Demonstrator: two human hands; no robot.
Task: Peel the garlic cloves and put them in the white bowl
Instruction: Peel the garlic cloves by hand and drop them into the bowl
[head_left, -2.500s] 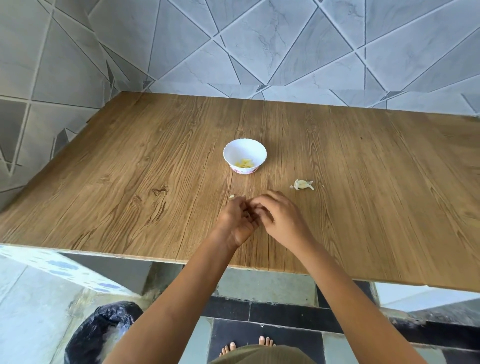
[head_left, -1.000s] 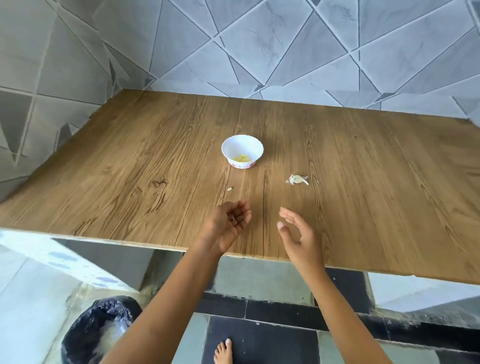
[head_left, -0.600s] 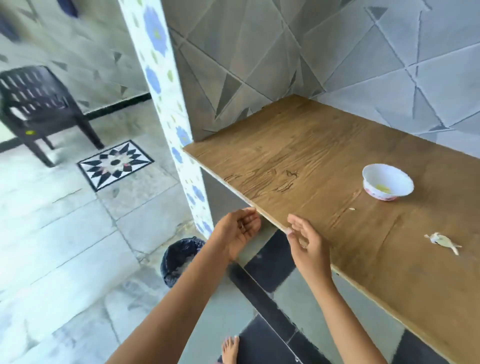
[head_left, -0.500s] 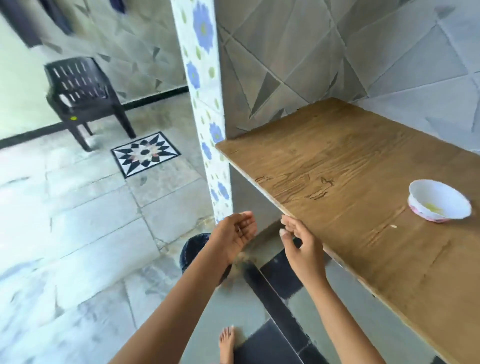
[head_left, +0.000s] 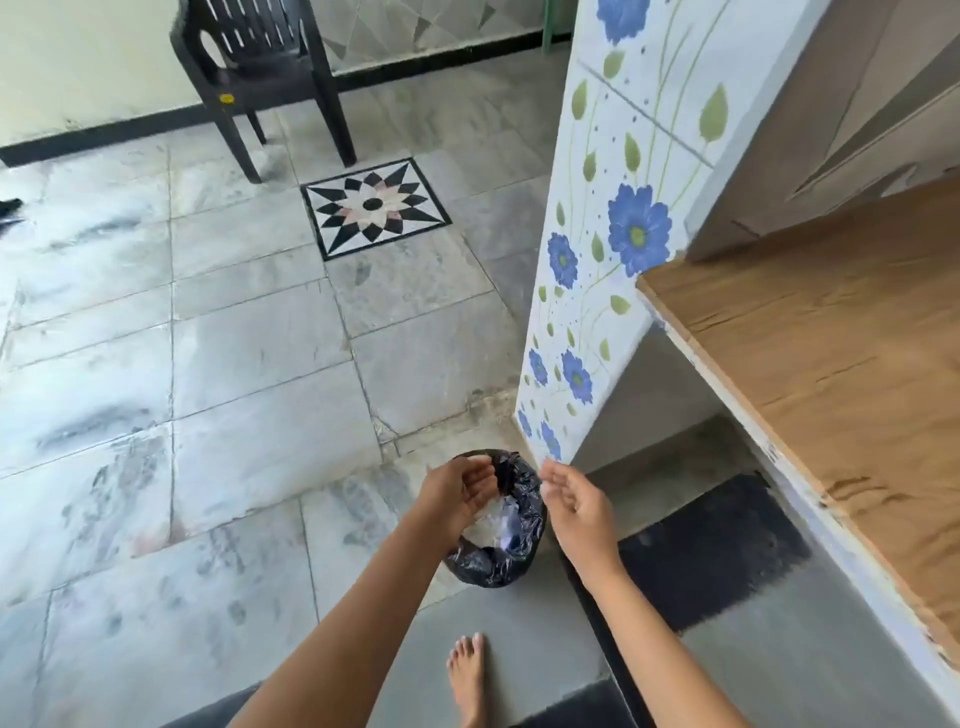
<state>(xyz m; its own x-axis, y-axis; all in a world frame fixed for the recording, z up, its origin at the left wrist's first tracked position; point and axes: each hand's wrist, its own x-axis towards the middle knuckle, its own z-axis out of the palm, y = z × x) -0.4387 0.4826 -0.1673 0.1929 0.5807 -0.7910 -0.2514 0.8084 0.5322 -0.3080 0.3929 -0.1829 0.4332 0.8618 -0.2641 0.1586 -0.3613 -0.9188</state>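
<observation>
Floor tiling (head_left: 234, 364) is filling most of what I am seeing, because the head camera is pointing down, away from the wooden counter (head_left: 831, 364) showing at right beside a flowered pillar (head_left: 623, 234). The white bowl and garlic cloves are sitting out of view, presumably on that counter. A bin (head_left: 498, 551) lined with a black bag is standing at the pillar's foot. The left hand (head_left: 457, 491) is hovering cupped over its mouth, fingers loosely curved, probably tipping peel in, though I cannot make any out. The right hand (head_left: 574, 506) is waiting just beside the bin, fingers relaxed, holding nothing.
</observation>
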